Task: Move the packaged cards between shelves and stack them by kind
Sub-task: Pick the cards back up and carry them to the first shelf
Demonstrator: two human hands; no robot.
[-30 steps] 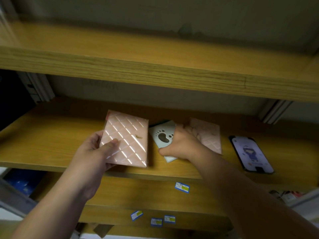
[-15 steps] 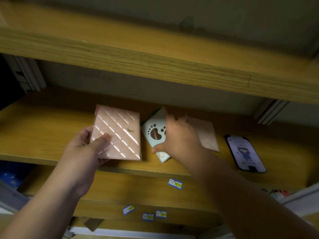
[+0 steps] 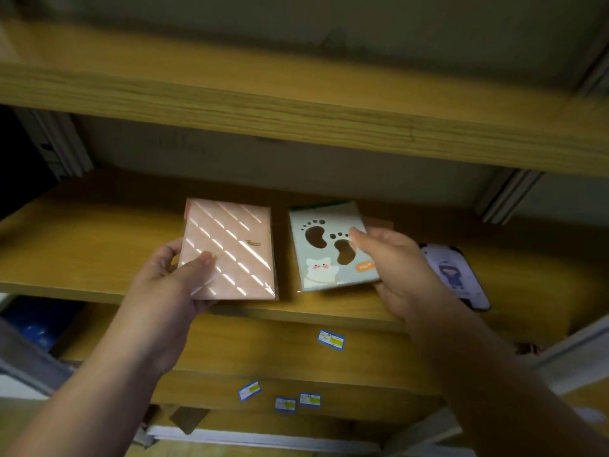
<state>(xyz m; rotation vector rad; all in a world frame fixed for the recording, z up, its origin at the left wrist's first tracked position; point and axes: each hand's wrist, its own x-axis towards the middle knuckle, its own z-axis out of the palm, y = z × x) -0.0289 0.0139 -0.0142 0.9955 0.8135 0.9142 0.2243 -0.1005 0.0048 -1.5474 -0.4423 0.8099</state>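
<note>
My left hand [image 3: 171, 278] grips a pink quilted card pack [image 3: 230, 249] by its lower left corner, thumb on its face, just above the middle wooden shelf [image 3: 82, 252]. My right hand [image 3: 395, 268] holds a pale blue card pack with brown footprint cut-outs and a white animal [image 3: 326, 245], thumb on its front and fingers behind its right edge. The two packs are side by side with a narrow gap. A sliver of another pink pack [image 3: 382, 223] shows behind my right hand; most of it is hidden.
A purple cartoon-figure pack [image 3: 454, 275] lies flat on the shelf at the right. Another wooden shelf [image 3: 296, 103] hangs close overhead. Lower shelves carry small blue-and-yellow labels [image 3: 331, 339]. Metal uprights [image 3: 507, 199] stand at the back corners.
My right hand has lifted the footprint pack off the pink pack beneath it and turned it upright, showing its full face. My left hand keeps the pink quilted pack, now nearly square to the view.
</note>
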